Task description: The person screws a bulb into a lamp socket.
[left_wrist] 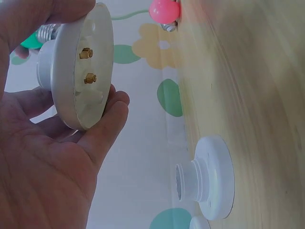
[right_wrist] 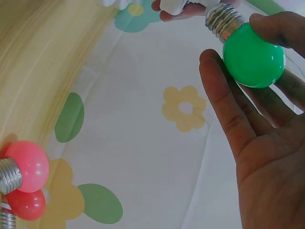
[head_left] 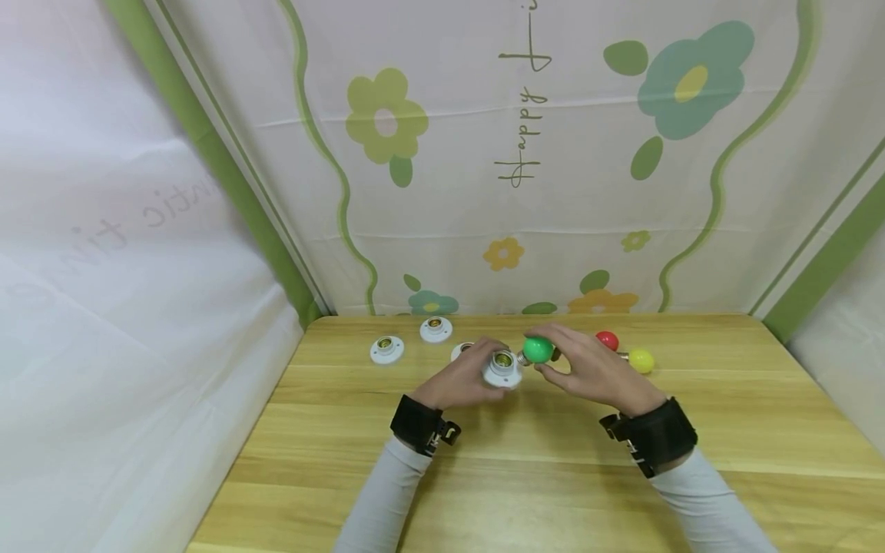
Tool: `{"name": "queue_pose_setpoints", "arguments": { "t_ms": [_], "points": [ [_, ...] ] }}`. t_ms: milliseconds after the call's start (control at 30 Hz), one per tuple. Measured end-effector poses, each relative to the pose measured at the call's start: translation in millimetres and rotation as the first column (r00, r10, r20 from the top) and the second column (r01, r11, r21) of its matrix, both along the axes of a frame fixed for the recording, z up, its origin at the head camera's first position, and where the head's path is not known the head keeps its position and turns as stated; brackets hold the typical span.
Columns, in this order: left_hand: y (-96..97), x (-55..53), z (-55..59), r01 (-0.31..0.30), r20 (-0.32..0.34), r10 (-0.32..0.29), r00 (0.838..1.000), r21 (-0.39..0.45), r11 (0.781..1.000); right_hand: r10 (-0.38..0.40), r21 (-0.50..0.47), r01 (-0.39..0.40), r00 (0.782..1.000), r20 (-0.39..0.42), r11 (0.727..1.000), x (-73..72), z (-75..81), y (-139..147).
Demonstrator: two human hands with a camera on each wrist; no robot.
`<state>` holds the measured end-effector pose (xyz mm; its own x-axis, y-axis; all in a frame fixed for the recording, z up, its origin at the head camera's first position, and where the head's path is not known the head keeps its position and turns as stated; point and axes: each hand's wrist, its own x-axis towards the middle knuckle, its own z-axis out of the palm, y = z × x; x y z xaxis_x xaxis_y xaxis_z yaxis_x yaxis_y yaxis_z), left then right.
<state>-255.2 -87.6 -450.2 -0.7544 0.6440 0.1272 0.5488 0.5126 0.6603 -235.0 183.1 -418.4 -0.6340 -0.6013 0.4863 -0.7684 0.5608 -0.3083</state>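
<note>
My left hand (head_left: 462,380) grips a white lamp socket (head_left: 502,376) by the edge of its round base, lifted off the table. In the left wrist view, the base's hollow underside (left_wrist: 90,67) shows brass screws. Between thumb and fingers of my right hand (head_left: 593,367) is a green light bulb (head_left: 538,349), held by its glass. Its metal screw base (right_wrist: 223,21) points at the socket's opening, close beside it in the head view. Another white socket (left_wrist: 217,179) stands on the table by the left hand, which partly covers it in the head view.
Two more white sockets (head_left: 387,350) (head_left: 435,330) stand at the back left of the wooden table (head_left: 525,476). Beyond the right hand lie a red bulb (head_left: 608,340) and a yellow bulb (head_left: 641,361). A pink bulb (right_wrist: 29,164) shows in the right wrist view. Printed fabric (head_left: 442,207) hangs behind.
</note>
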Motion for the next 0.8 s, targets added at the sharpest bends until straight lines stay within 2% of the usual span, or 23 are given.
{"name": "queue_pose_setpoints", "arguments": {
  "t_ms": [400, 800],
  "points": [
    [3.5, -0.1, -2.2, 0.015, -0.015, -0.016, 1.000, -0.005, 1.000, 0.038, -0.021, -0.039, 0.999, -0.039, 0.999, -0.3, 3.8, -3.8],
    [8.8, 2.0, -2.3, 0.063, -0.013, -0.063, 0.998, 0.035, 0.997, 0.050, -0.005, -0.050, 0.995, -0.091, 0.999, -1.3, 8.0, -11.8]
  ]
}}
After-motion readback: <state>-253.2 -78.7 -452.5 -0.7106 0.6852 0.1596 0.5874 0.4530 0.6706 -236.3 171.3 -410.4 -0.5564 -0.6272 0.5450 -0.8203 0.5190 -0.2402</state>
